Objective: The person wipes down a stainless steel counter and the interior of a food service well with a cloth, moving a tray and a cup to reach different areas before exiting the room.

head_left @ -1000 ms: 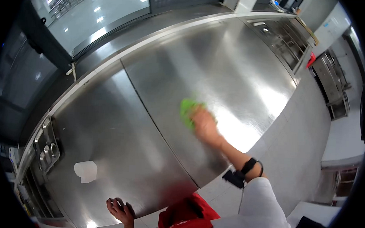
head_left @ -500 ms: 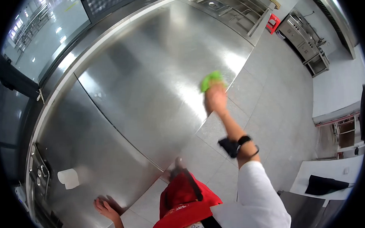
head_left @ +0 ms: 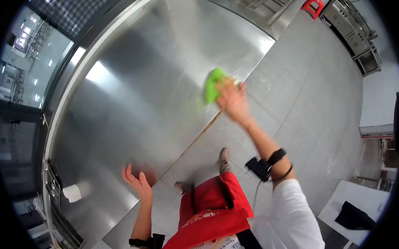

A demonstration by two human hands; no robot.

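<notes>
My right hand (head_left: pixel 234 100) presses a bright green cloth (head_left: pixel 214 86) against the stainless steel counter (head_left: pixel 134 96), close to the counter's front edge. Its fingers lie over the cloth's right part, and there is some motion blur. Over the near part of the counter, my left hand (head_left: pixel 137 184) is raised with its fingers apart and holds nothing. A reflection shows in the steel beside it. To the left of that hand lies a white roll (head_left: pixel 72 193) that looks like paper.
A steel rack (head_left: pixel 260 6) is at the counter's far end. On the tiled floor to the right stand a red stool (head_left: pixel 313 6) and a steel stove unit (head_left: pixel 350 31). A dark cloth (head_left: pixel 353 216) lies on a white surface at lower right.
My left hand has lifted from the counter and moved forward and right. My right hand has shifted the green cloth slightly left. The whole view has turned and moved along the counter.
</notes>
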